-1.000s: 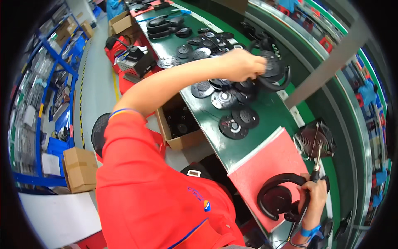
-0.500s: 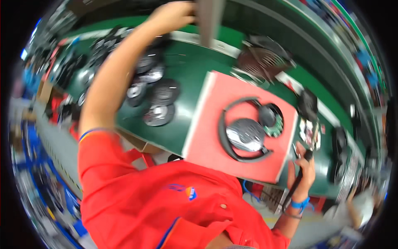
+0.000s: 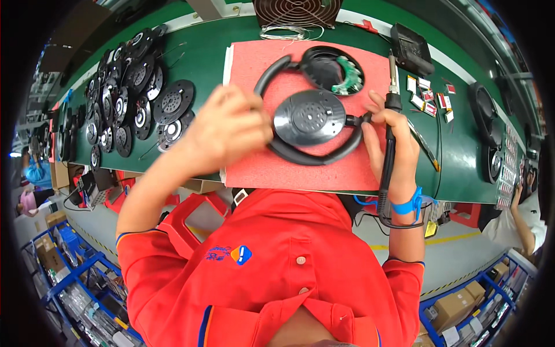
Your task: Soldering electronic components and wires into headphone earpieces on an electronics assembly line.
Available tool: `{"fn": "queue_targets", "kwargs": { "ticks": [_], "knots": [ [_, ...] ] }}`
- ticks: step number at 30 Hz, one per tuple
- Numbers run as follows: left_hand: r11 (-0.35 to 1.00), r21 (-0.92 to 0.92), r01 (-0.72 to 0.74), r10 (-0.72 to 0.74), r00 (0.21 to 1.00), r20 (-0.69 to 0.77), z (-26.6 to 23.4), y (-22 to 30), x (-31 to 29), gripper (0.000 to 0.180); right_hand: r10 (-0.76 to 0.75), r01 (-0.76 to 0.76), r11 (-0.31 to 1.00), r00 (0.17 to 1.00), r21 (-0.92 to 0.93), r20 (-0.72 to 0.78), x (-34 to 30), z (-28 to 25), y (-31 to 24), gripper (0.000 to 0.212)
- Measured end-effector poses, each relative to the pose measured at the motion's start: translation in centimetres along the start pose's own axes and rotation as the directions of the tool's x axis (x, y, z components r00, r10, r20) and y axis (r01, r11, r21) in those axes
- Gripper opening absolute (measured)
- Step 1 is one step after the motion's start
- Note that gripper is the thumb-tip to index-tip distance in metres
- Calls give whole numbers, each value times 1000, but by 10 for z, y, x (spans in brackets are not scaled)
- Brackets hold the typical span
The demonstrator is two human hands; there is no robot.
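Note:
A black over-ear headphone (image 3: 326, 156) lies on a pink mat (image 3: 248, 176). Its nearer earcup carries a glossy oval cover (image 3: 309, 118) with small holes. The farther earcup (image 3: 318, 66) is uncovered, and a green circuit board (image 3: 348, 75) curves along its inside. My right hand (image 3: 399, 133) is closed around a soldering iron (image 3: 391, 124), tip pointing away from me, while its fingertips reach the headphone's right end. Beside the nearer earcup, over the mat's left edge, hovers my left hand (image 3: 231, 127). Its bent fingers are smeared by motion, so any grip is unclear.
Black round speaker covers (image 3: 139, 75) lie heaped at left. A vented fan box (image 3: 298, 11) and a loose wire coil stand behind the mat. Rightward are a black tray (image 3: 411, 49), small battery packs (image 3: 428, 95), tweezers (image 3: 425, 144) and more headphone parts (image 3: 487, 115).
My left hand has come down from a grey post at the back to the headphone's left side. My right hand has moved from beside the mat onto the headphone's right end. The view has turned.

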State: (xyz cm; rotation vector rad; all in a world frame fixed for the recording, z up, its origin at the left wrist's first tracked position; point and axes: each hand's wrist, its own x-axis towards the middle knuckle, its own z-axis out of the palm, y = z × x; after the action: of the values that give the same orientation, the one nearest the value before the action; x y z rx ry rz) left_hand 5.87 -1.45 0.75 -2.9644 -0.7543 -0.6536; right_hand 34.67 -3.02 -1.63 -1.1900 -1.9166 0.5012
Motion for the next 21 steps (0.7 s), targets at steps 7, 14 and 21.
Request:
{"fn": "queue_targets", "kwargs": {
  "ticks": [7,14,21],
  "knots": [
    [977,-203,61,-100,977,-188,6,40,3,23,-98,98,995,995,0,16,12,11,-8,25],
    [828,-355,434,-515,840,-172,53,-7,44,25,-187,186,982,972,24,139,-29,-6,-17,35],
    [942,-191,276,-329,875,-354,8,30,9,13,-167,149,985,960,92,225,-41,0,-6,40]
  ]
}}
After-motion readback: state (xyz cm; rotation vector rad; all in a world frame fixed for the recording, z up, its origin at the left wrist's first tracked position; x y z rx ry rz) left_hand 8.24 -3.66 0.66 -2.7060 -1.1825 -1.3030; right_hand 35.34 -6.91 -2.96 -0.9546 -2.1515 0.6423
